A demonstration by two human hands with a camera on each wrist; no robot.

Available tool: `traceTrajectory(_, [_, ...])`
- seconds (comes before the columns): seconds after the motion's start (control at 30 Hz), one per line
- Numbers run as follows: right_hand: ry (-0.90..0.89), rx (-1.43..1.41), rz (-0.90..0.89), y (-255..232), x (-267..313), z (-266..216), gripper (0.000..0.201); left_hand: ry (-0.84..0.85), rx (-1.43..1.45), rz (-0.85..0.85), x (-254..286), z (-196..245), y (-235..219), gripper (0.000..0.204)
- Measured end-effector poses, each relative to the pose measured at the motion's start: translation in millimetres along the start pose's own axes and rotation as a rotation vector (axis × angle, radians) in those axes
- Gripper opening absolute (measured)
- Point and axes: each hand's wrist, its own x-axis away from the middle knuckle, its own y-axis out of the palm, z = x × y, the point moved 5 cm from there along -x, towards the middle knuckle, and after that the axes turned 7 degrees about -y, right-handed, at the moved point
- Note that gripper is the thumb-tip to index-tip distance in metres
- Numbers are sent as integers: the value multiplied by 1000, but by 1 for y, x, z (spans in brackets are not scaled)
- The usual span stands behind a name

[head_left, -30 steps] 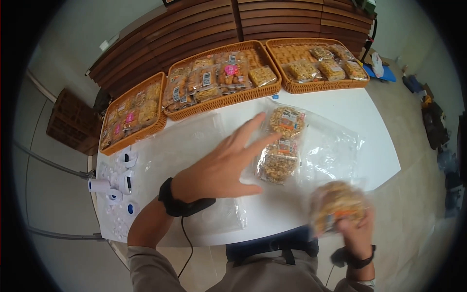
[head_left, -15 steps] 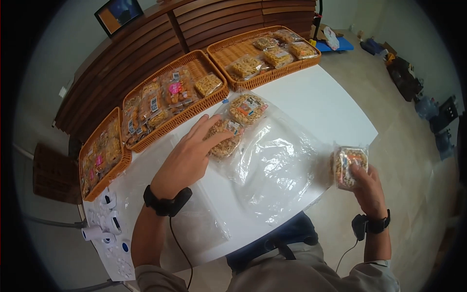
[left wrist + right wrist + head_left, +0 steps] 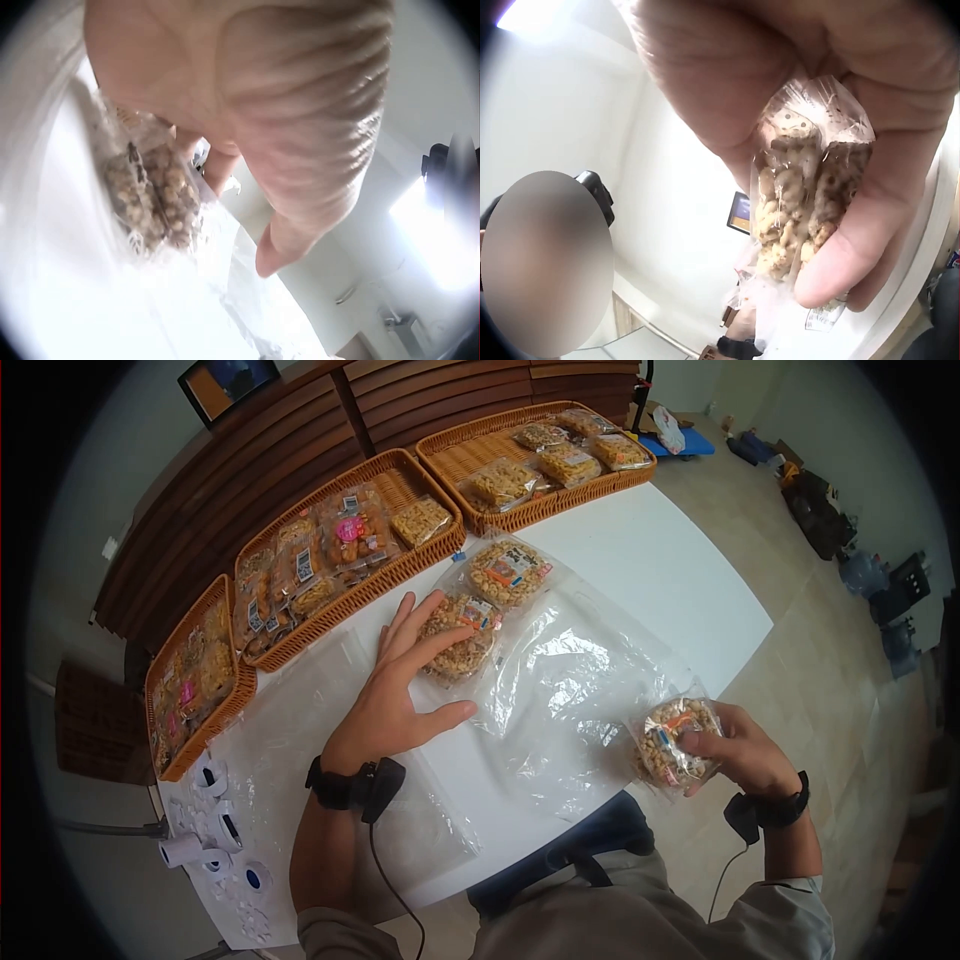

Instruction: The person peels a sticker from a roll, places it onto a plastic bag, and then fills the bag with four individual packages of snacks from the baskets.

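Observation:
My right hand [image 3: 752, 755] grips clear-wrapped snack packs [image 3: 672, 745] of nut-like clusters, thumb on the front label, over the table's near right edge. Two packs [image 3: 781, 202] show face to face between thumb and fingers in the right wrist view. On the white table lies a large clear plastic bag [image 3: 560, 695]. Two round labelled clusters, a far one [image 3: 510, 575] and a nearer one [image 3: 455, 660], show at its left side. My left hand [image 3: 380, 710] rests with spread, fairly straight fingers at the nearer pack [image 3: 154, 199], thumb held out over the bag.
Wicker baskets line the far edge: a left one [image 3: 207, 734], a middle one [image 3: 352, 606] and a right one [image 3: 565, 503], all holding wrapped snacks. Another flat clear bag [image 3: 300, 705] lies under my left forearm. White rolls [image 3: 180, 850] and small white pieces sit at the left end.
The view has turned right. My right hand has swung the snack packs out to the right, then back left to the bag's near right side. My left hand stays by the packs in the bag.

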Motion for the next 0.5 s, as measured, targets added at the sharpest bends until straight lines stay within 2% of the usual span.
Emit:
traceTrajectory(0.07, [24,-35,-35,6,-7,1,62,14,22,23,0,-6,2,68])
traceTrajectory(0.27, [183,-84,-125,14,-16,9,63,-57,341,110,-2,-38,5,63])
traceTrajectory(0.37, [216,42,-228,19,-12,2,60,-30,385,135,-3,-44,4,60])
traceTrajectory(0.4, [188,110,-224,19,-15,5,61,-26,387,145,-2,-45,4,61])
traceTrajectory(0.5, [163,16,-137,24,-20,3,65,-9,387,172,-2,-44,5,63])
